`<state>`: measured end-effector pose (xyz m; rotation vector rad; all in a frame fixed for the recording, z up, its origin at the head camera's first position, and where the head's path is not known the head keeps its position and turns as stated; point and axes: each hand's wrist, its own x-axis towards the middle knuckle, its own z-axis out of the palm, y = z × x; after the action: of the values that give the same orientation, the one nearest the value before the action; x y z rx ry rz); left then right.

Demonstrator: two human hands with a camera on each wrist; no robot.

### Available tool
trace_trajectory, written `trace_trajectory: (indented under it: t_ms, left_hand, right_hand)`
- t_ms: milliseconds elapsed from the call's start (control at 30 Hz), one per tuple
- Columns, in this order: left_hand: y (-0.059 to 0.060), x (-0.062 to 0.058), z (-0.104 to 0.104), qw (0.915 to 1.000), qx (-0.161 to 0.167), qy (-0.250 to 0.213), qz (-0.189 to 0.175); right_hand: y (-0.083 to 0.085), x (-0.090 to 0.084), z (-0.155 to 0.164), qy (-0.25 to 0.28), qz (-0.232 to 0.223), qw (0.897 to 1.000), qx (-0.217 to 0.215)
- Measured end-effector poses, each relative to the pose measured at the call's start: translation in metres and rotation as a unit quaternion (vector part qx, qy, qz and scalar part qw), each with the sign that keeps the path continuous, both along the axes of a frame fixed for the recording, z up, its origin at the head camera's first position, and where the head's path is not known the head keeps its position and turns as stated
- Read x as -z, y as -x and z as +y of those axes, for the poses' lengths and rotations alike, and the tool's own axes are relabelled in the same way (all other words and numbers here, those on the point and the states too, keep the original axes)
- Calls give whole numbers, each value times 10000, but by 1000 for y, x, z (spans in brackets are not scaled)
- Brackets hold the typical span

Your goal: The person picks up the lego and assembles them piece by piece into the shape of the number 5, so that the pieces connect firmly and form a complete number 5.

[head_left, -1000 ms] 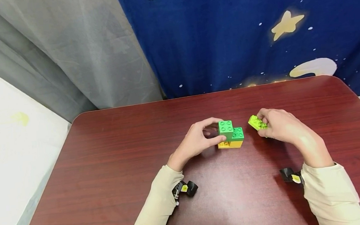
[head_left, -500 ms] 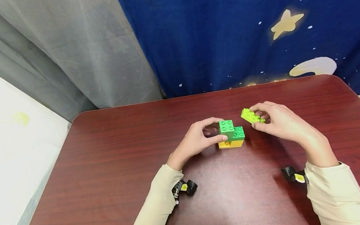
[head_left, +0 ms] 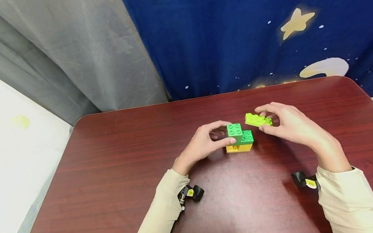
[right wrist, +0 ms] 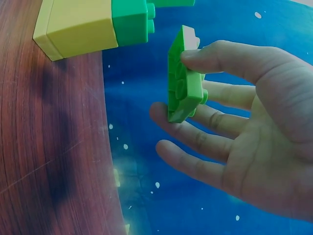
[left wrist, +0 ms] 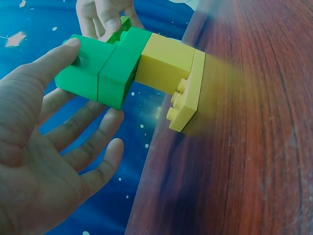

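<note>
My right hand (head_left: 287, 124) pinches the lime plate (head_left: 257, 120) just right of the stack (head_left: 239, 138), long axis crosswise; left hand (head_left: 204, 144) grips the stack.

The dark red table (head_left: 112, 165) lies bare on all sides of a small block stack (head_left: 239, 141) near its middle, leaving open room to the left, front and far side. The left hand (head_left: 204, 146) closes off the stack's left side, thumb and fingers around the upper green block. The right hand (head_left: 288, 125) holds a lime flat brick (head_left: 257, 120) in the air just above and right of the stack, blocking approach there. A blue starred curtain (head_left: 249, 36) hangs behind the table's far edge.
</note>
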<state>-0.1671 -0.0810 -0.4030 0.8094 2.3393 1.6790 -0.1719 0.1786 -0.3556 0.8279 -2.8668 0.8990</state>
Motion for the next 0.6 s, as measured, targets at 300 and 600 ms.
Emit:
trace_trajectory:
  t_ms: [300, 600]
  left_hand:
    - [1, 0, 0, 10000, 12, 7, 37]
    - [1, 0, 1, 10000, 44, -1, 74]
  right_hand:
    - [-2, -3, -3, 287, 172, 9994, 56]
    - [-5, -8, -6, 489, 294, 9984, 52]
